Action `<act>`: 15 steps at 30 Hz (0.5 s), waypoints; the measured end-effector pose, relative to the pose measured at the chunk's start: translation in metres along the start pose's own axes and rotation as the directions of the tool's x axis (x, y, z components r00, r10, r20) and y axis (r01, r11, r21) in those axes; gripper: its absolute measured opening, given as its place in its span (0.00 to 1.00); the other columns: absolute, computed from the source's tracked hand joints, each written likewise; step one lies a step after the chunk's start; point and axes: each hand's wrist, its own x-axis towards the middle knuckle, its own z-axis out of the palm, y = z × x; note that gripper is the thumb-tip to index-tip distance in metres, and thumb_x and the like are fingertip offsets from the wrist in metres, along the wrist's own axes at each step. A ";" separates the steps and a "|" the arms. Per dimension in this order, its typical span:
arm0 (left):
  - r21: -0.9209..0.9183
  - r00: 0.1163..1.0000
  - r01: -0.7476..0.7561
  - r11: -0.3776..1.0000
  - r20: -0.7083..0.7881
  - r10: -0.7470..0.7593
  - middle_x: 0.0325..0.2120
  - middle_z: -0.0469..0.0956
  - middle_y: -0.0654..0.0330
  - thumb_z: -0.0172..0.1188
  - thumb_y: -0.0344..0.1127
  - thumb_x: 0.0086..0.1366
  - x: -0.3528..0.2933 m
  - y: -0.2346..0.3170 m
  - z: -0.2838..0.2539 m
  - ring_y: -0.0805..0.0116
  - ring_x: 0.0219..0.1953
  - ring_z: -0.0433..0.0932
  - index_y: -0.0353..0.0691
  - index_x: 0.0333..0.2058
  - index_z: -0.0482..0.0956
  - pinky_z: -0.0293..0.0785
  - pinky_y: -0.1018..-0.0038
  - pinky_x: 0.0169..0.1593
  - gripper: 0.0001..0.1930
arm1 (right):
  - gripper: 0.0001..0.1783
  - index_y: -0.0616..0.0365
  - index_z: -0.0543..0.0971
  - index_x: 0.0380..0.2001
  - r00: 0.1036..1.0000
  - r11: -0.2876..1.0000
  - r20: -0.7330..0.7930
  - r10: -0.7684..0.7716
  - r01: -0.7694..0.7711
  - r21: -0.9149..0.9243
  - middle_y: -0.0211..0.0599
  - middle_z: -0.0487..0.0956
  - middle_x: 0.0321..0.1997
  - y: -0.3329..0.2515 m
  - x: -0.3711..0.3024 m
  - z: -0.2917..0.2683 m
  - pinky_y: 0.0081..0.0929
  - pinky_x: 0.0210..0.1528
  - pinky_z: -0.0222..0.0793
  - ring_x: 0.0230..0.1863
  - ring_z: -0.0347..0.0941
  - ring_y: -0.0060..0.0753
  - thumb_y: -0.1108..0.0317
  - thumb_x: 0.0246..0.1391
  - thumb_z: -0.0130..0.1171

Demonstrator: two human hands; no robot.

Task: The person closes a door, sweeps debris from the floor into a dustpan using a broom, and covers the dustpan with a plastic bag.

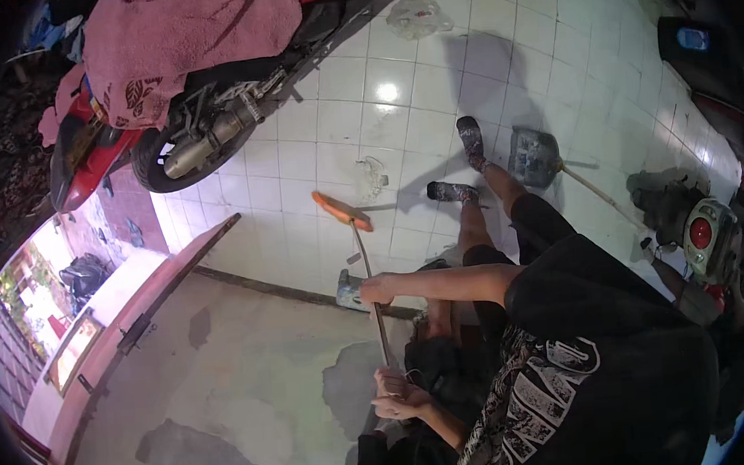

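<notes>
Both hands grip the long thin handle of a broom [367,255] with an orange head [341,211], which rests on the white tiled floor. My right hand [377,291] is closed around the middle of the handle, arm stretched out. Lower down, my left hand [400,396] is closed around the handle near its end. Just beyond the broom head lies a small patch of grey dirt [374,174]. To the right of my shoes [453,191] a greyish see-through dustpan [534,157] with a long wooden handle [605,194] lies on the tiles.
A red motorcycle [208,145] under a pink towel [192,50] stands at upper left. A crumpled clear plastic bag [418,16] lies at the far side. At right is a pale scooter [711,236]. A patched wall [253,382] borders the floor. Dark cloth [435,363] hangs near my left hand.
</notes>
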 end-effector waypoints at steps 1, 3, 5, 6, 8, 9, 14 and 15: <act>0.003 1.000 0.004 1.000 -0.014 -0.004 0.10 0.50 0.66 0.43 0.44 0.65 0.001 0.003 0.005 0.71 0.15 0.51 0.42 0.10 0.53 0.56 0.68 0.27 0.26 | 0.07 0.58 0.77 0.20 0.989 0.969 0.130 0.071 -0.100 0.226 0.42 0.77 0.26 0.000 -0.007 -0.011 0.37 0.31 0.70 0.31 0.75 0.44 0.66 0.40 0.60; -0.022 0.997 -0.003 1.000 0.075 0.004 0.10 0.47 0.67 0.44 0.38 0.61 0.006 0.006 0.039 0.73 0.16 0.47 0.45 0.09 0.49 0.53 0.71 0.28 0.23 | 0.08 0.58 0.76 0.16 0.991 0.992 -0.132 -0.009 -0.008 -0.125 0.44 0.75 0.19 0.043 -0.048 0.011 0.39 0.28 0.71 0.26 0.75 0.45 0.66 0.38 0.61; -0.084 0.970 0.040 0.996 -0.237 -0.059 0.10 0.46 0.67 0.43 0.35 0.58 0.017 0.007 0.019 0.74 0.16 0.46 0.45 0.09 0.47 0.49 0.72 0.27 0.21 | 0.09 0.60 0.76 0.14 0.989 0.996 -0.122 0.085 -0.080 0.039 0.45 0.74 0.16 0.015 -0.020 0.004 0.40 0.26 0.71 0.23 0.74 0.47 0.66 0.35 0.61; -0.044 0.999 -0.029 0.999 -0.023 0.028 0.10 0.45 0.67 0.44 0.35 0.57 0.026 0.013 0.003 0.74 0.16 0.46 0.45 0.10 0.47 0.48 0.72 0.27 0.20 | 0.12 0.60 0.74 0.13 0.987 0.965 -0.149 0.067 -0.026 0.262 0.46 0.73 0.16 0.006 -0.003 -0.003 0.41 0.28 0.71 0.23 0.74 0.48 0.63 0.33 0.62; -0.009 0.972 -0.047 0.999 0.229 0.048 0.10 0.45 0.66 0.45 0.35 0.53 0.034 0.030 0.015 0.72 0.16 0.46 0.44 0.10 0.46 0.47 0.71 0.28 0.20 | 0.13 0.60 0.74 0.13 0.940 0.899 -0.327 0.096 0.059 0.434 0.45 0.73 0.16 0.000 0.002 0.014 0.42 0.27 0.71 0.23 0.73 0.49 0.61 0.33 0.61; 0.003 0.974 -0.049 0.999 0.223 0.047 0.10 0.45 0.66 0.45 0.35 0.53 0.038 0.038 0.021 0.72 0.16 0.46 0.44 0.10 0.46 0.47 0.71 0.28 0.20 | 0.15 0.59 0.74 0.13 0.861 0.819 -0.479 0.170 0.147 0.554 0.45 0.74 0.17 -0.001 0.006 0.025 0.42 0.27 0.70 0.23 0.72 0.50 0.58 0.33 0.61; -0.119 0.903 0.113 0.986 0.426 -0.052 0.09 0.46 0.66 0.46 0.35 0.53 0.038 0.035 0.071 0.72 0.16 0.47 0.44 0.09 0.48 0.49 0.70 0.30 0.19 | 0.19 0.55 0.74 0.12 0.703 0.605 -0.633 0.324 0.360 0.710 0.42 0.71 0.18 0.059 -0.094 0.098 0.42 0.36 0.66 0.27 0.69 0.46 0.52 0.43 0.55; -0.035 0.925 0.047 0.998 0.378 -0.030 0.09 0.46 0.66 0.46 0.35 0.53 0.043 0.050 0.055 0.72 0.16 0.47 0.44 0.09 0.48 0.49 0.70 0.30 0.19 | 0.19 0.55 0.74 0.13 0.649 0.706 -0.703 0.292 0.349 0.616 0.41 0.71 0.20 0.020 -0.034 0.033 0.41 0.40 0.64 0.29 0.68 0.44 0.51 0.46 0.53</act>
